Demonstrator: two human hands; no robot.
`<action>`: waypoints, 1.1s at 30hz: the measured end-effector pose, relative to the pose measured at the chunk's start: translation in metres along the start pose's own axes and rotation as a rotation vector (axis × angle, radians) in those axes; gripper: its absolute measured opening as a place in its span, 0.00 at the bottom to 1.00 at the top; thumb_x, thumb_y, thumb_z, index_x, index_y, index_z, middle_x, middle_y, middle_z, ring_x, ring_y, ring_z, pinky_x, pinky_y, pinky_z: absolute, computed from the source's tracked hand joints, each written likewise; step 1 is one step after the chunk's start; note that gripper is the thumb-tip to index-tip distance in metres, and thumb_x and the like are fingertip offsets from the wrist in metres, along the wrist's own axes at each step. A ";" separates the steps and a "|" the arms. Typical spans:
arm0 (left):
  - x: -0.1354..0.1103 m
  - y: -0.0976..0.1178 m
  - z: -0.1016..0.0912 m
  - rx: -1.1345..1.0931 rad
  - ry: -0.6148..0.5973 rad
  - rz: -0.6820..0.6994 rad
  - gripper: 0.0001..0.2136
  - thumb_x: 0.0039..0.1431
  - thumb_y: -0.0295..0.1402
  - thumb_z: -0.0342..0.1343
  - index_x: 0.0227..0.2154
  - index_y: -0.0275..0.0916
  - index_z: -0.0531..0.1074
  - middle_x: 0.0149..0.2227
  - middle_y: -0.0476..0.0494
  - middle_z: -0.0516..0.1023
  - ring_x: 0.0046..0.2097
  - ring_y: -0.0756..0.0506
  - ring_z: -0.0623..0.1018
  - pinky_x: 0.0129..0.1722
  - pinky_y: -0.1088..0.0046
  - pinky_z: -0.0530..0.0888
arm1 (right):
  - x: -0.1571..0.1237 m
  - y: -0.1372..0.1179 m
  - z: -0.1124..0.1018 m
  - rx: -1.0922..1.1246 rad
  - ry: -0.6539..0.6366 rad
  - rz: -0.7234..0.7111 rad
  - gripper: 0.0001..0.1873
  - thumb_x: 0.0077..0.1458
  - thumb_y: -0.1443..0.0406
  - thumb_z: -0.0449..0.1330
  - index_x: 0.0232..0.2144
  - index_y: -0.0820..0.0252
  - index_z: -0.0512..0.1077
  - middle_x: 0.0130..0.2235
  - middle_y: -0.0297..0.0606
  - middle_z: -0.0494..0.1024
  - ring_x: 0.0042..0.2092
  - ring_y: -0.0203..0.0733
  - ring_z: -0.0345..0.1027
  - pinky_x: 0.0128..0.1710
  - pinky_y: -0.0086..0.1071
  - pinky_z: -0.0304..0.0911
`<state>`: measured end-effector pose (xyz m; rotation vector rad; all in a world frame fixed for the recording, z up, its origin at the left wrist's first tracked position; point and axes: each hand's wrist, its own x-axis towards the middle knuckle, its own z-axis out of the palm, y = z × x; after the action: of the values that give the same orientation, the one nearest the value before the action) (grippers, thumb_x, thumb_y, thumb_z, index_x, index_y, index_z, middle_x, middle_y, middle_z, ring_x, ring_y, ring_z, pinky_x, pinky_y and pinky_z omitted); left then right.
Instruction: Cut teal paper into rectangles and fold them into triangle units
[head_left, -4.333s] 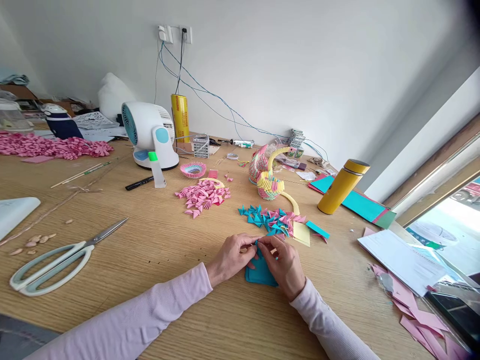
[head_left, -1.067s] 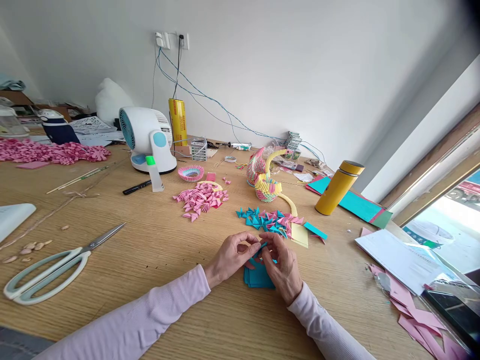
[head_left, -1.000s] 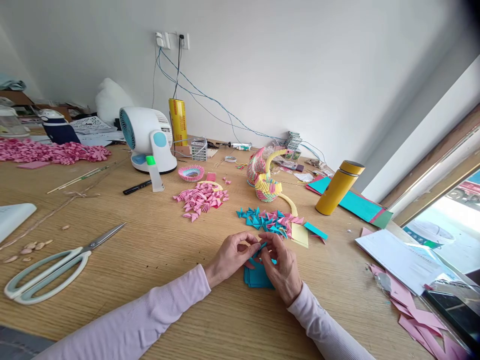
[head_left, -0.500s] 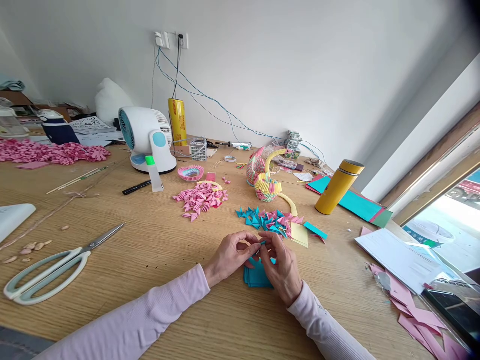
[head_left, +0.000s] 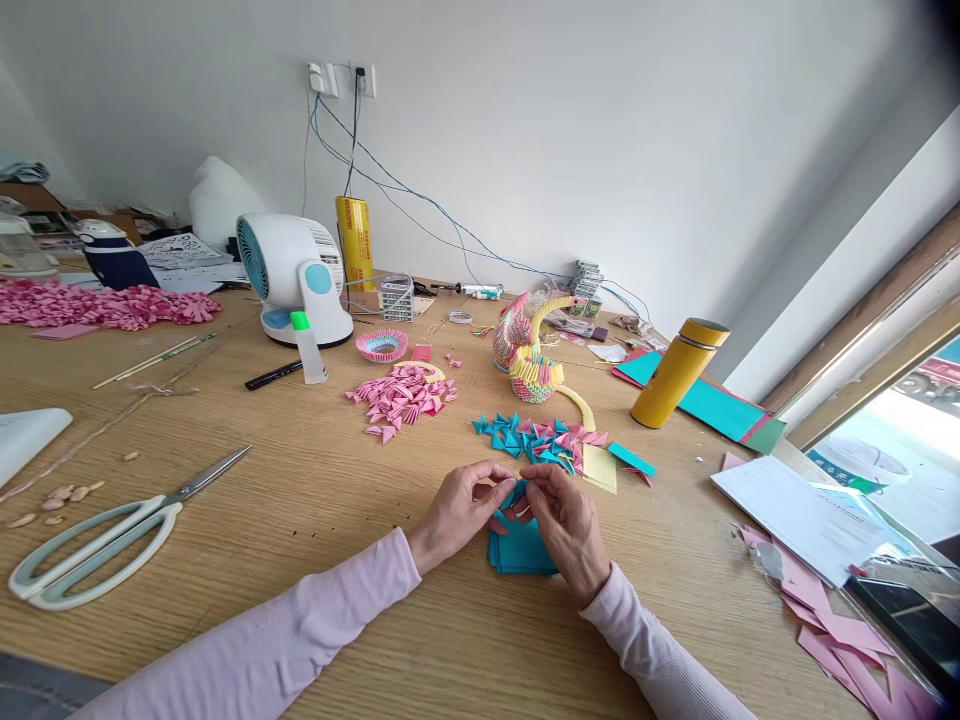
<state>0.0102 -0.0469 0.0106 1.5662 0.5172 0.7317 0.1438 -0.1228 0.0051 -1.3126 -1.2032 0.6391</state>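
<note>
Between my two hands is a small folded piece of blue paper (head_left: 516, 493). My left hand (head_left: 466, 508) pinches its left side with thumb and fingers, and my right hand (head_left: 566, 520) pinches its right side. Fingers cover much of the piece. Just below, on the table, lies a stack of blue paper slips (head_left: 523, 550), partly hidden by my right hand. Beyond my fingertips is a loose pile of folded blue triangles (head_left: 510, 440) mixed with folded pink pieces (head_left: 574, 438). A pale yellow paper slip (head_left: 600, 468) lies at the right of that pile.
Scissors (head_left: 150, 525) lie at the left. Folded pink pieces (head_left: 397, 398) and a paper bowl (head_left: 382, 346) are further back, near a fan (head_left: 292, 265). Two swan-like paper models (head_left: 535, 375) stand behind the pile; a yellow flask (head_left: 677, 378) is to their right.
My right hand has shifted slightly to the right. More of the blue paper piece now shows between my fingertips; my left hand has hardly moved.
</note>
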 end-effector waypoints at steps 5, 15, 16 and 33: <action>-0.002 0.002 0.000 0.029 -0.003 -0.025 0.15 0.55 0.43 0.57 0.36 0.35 0.71 0.32 0.45 0.74 0.27 0.49 0.76 0.23 0.75 0.77 | 0.000 -0.001 0.001 -0.020 0.011 -0.004 0.10 0.57 0.58 0.55 0.36 0.57 0.66 0.27 0.36 0.76 0.27 0.41 0.74 0.28 0.34 0.71; -0.001 -0.001 0.000 0.109 0.016 0.050 0.13 0.57 0.41 0.55 0.37 0.36 0.71 0.33 0.46 0.72 0.24 0.51 0.75 0.20 0.77 0.75 | -0.005 -0.007 0.004 -0.120 -0.019 -0.098 0.07 0.58 0.63 0.53 0.39 0.57 0.66 0.34 0.41 0.78 0.28 0.40 0.74 0.29 0.34 0.71; -0.001 -0.001 0.000 0.117 0.023 0.060 0.12 0.57 0.40 0.55 0.37 0.35 0.71 0.33 0.46 0.72 0.24 0.52 0.75 0.20 0.78 0.75 | -0.006 -0.008 0.004 -0.111 -0.026 -0.097 0.07 0.59 0.63 0.53 0.39 0.57 0.66 0.34 0.41 0.78 0.28 0.40 0.74 0.29 0.34 0.71; 0.000 0.001 -0.005 0.263 0.048 0.084 0.10 0.57 0.38 0.54 0.34 0.35 0.72 0.32 0.46 0.75 0.28 0.49 0.77 0.24 0.77 0.75 | -0.006 0.001 0.002 -0.009 -0.023 -0.023 0.10 0.57 0.60 0.55 0.40 0.59 0.64 0.28 0.35 0.73 0.27 0.38 0.72 0.27 0.31 0.68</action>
<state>0.0069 -0.0434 0.0115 1.8275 0.6046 0.7910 0.1401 -0.1270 0.0022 -1.3003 -1.2395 0.6350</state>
